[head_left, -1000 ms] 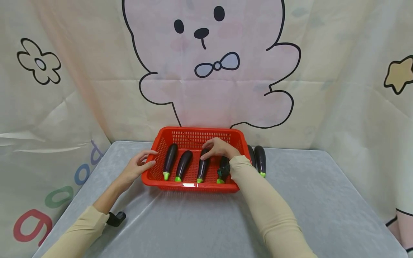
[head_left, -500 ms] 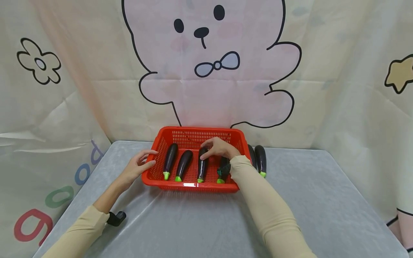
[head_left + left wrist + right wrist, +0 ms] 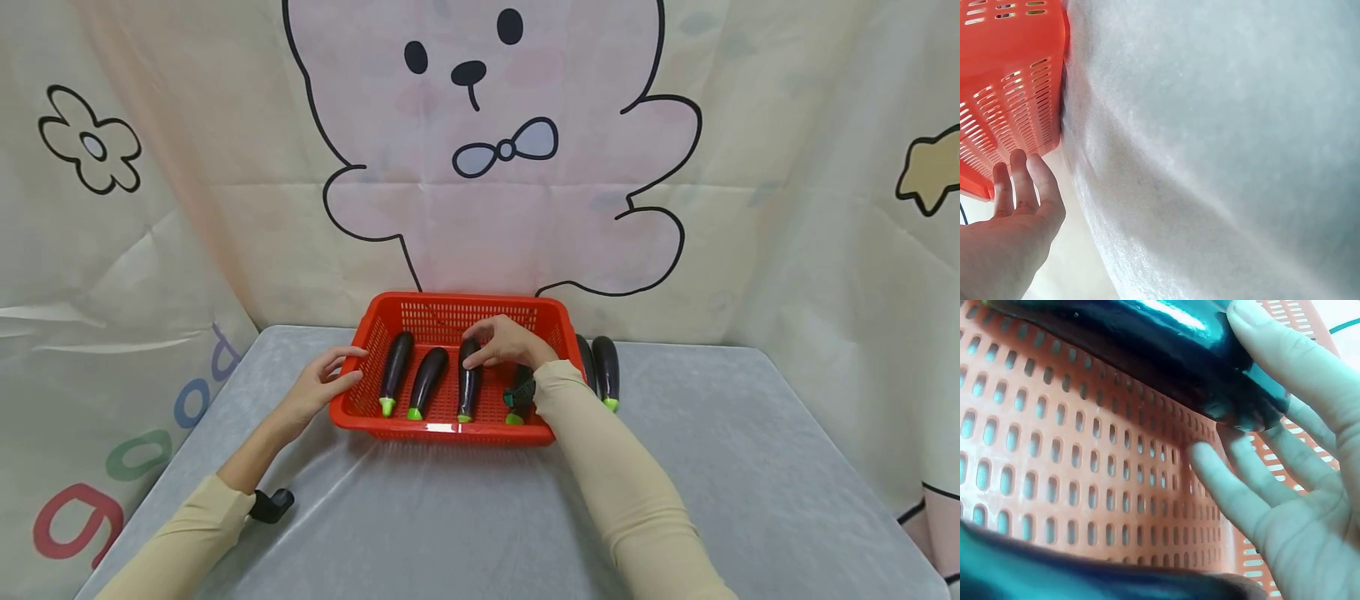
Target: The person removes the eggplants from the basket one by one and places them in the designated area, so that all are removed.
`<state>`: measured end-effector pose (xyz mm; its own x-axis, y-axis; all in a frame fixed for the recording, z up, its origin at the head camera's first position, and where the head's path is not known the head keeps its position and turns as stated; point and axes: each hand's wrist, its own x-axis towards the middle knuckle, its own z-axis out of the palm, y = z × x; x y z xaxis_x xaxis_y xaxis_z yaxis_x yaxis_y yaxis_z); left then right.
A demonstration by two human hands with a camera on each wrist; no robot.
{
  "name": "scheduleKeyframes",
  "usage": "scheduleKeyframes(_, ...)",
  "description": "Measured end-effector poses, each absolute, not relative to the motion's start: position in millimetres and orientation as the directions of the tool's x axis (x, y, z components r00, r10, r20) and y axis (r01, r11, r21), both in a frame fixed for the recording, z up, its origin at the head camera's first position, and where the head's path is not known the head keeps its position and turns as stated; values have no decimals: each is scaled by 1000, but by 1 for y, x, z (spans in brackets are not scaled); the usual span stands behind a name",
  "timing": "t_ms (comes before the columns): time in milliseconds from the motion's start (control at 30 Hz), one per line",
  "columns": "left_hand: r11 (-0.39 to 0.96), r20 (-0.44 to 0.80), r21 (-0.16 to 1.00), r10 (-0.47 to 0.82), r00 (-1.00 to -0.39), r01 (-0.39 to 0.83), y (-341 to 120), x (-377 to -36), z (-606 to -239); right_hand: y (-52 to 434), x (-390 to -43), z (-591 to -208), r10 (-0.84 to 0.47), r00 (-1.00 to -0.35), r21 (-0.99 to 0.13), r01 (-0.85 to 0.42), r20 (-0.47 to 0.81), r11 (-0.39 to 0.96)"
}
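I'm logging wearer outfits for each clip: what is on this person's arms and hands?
Both arms wear long, close-fitting beige sleeves ending at the wrists. The left hand and right hand are bare, without gloves or rings. A small black device sits under the left forearm sleeve.

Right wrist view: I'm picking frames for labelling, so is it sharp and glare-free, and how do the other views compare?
Right wrist: very close, soft, a bright highlight on the eggplant under the right hand. Head: evenly lit, sharp; small glint on the red basket rim. Left wrist: washed-out table cover, basket wall crisp.
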<state>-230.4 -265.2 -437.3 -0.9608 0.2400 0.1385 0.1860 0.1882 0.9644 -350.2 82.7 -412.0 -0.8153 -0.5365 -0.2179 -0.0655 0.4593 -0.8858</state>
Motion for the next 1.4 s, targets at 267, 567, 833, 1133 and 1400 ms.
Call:
scheduleKeyframes(267, 190, 131, 965, 241, -962, 179, -264, -230, -438, 86, -350, -407, -530, -829, -850, -143, -177, 507)
scheduleKeyframes(567, 189, 137, 965, 236, -962, 184, -264, -229, -436, 90, -352, -395, -520, -835, -918, -46, -181, 393)
scheduleKeyframes(833, 190, 134, 965, 232, -963, 181, -264, -229, -437, 96, -351, -380, -546, -823, -971, 27, -157, 238)
scheduleKeyframes(1133, 194, 129, 965, 230, -965, 176, -265, -230, -438, 112, -353, -362, -518, -851, -986, -9, -81, 169)
scheduleKeyframes(1400, 200, 118, 966, 231, -966, 166, -265, -230, -435, 132, -348, -346, -535, -844, -988, -101, 22, 118)
